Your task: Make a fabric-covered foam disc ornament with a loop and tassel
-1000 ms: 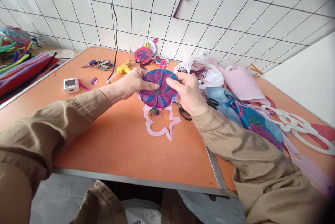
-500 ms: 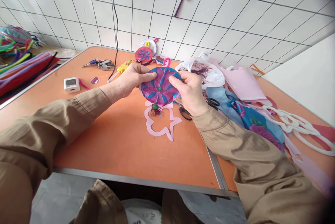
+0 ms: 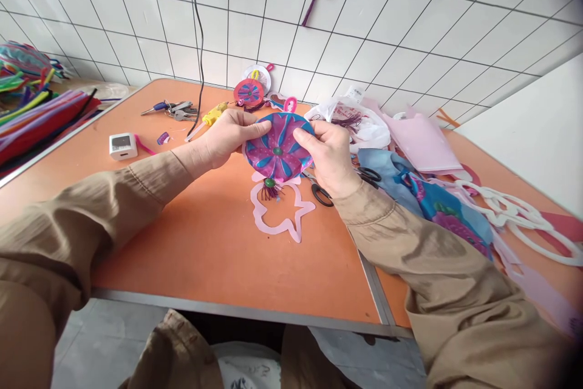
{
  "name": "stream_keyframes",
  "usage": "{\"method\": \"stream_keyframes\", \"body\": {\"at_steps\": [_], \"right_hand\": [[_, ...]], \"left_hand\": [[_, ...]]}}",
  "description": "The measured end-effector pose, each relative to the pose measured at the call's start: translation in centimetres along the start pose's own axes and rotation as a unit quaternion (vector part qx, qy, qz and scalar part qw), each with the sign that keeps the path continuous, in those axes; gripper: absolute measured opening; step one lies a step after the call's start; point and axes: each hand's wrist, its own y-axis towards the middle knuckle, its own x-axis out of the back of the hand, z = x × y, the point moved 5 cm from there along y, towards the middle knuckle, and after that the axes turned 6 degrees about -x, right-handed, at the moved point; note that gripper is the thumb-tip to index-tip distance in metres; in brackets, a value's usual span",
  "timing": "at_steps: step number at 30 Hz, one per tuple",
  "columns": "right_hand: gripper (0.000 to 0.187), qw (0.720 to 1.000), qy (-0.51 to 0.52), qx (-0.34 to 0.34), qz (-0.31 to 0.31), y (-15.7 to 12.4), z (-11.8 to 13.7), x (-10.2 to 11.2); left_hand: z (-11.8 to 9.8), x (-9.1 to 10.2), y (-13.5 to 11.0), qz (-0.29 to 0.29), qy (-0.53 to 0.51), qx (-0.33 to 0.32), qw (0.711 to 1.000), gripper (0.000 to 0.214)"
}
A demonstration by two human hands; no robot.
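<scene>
Between my two hands is a round purple and blue ornament [image 3: 279,161] with a flower pattern, a green bead at its middle and a pink loop on top. My left hand [image 3: 232,137] pinches its upper left edge, thumb on the front. On its right edge, my right hand [image 3: 331,151] grips it the same way. Below the disc hangs a green bead with a dark purple tassel [image 3: 272,191]. A pink cut-out paper outline [image 3: 263,221] lies on the table under it. Scissors [image 3: 322,196] with black handles rest beside my right hand, partly hidden by it.
On the orange table [image 3: 204,255] lie a white charger [image 3: 122,146], keys [image 3: 180,110] and a yellow glue gun [image 3: 215,114]. Another round ornament [image 3: 249,93] leans at the wall. Right are a plastic bag [image 3: 371,128], pink sheets [image 3: 421,143] and blue fabric [image 3: 455,213]. Pipe cleaners [image 3: 40,128] fill the left.
Both hands keep the same hold on the ornament, which stays nearly still. The whole view has shifted slightly, with things appearing a little higher and further left.
</scene>
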Motion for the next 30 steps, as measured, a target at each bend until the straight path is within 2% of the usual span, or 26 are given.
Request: {"method": "stream_keyframes", "body": {"at_steps": [5,9,18,25,30], "right_hand": [[0.033,0.999,0.025,-0.018,-0.013,0.2,-0.5,0.2],[0.035,0.999,0.018,-0.011,-0.031,0.5,-0.6,0.4],[0.036,0.998,-0.045,0.017,-0.047,0.7,-0.3,0.9],[0.032,0.998,-0.026,0.030,-0.044,0.6,-0.2,0.9],[0.040,0.999,-0.017,0.027,-0.013,0.2,0.1,0.3]], "left_hand": [[0.9,-0.1,0.0,0.052,-0.047,0.082,0.994,0.037],[1.2,-0.5,-0.3,0.072,-0.043,0.093,0.992,0.041],[1.9,-0.4,-0.2,0.046,-0.007,0.064,0.997,0.027],[1.4,-0.8,-0.4,0.050,-0.017,0.072,0.996,0.026],[1.0,-0.3,-0.2,0.010,-0.023,0.073,0.997,0.022]]}}
